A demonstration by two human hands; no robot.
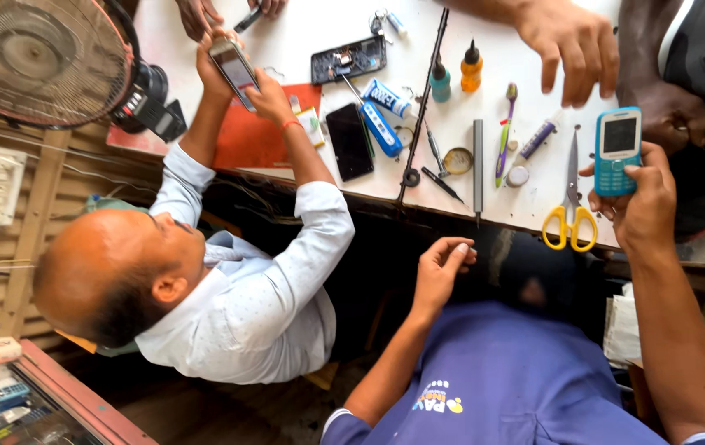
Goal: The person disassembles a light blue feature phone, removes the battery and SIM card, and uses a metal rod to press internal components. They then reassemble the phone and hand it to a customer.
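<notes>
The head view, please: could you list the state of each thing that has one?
Blue phone: held upright in right hand, screen dark.
Left hand: empty, pinched.
Scissors: shut, flat.
Black phone: flat, dark.
Orange bottle: capped, upright.

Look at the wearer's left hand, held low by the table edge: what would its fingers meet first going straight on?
Probably the table edge, near the upright grey metal rod; the left hand points up towards it. Depth is unclear.
</notes>
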